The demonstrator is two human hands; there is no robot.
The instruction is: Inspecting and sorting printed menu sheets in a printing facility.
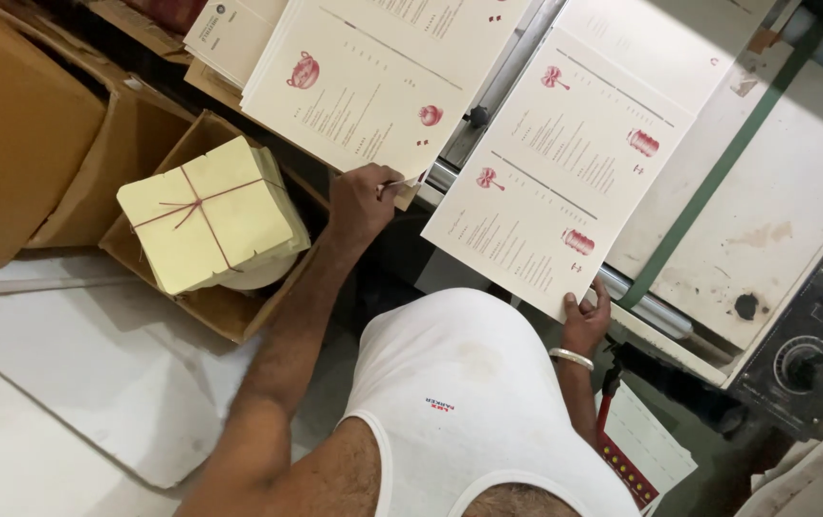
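My left hand (359,203) pinches the near corner of a stack of cream printed sheets (364,86) that bear small red drawings. My right hand (586,322), with a silver bangle on its wrist, grips the near corner of another cream printed sheet (565,163). That sheet lies slanted across the edge of a white machine table (794,182). A dark gap with a metal rail (488,105) runs between the two lots of paper. My white vest fills the lower middle of the view.
An open cardboard box (215,306) on the left holds a yellow paper bundle (206,211) tied with red string. Larger brown cartons (19,134) stand further left. White boards (77,383) lie below. A control panel with a black knob (804,364) sits at right.
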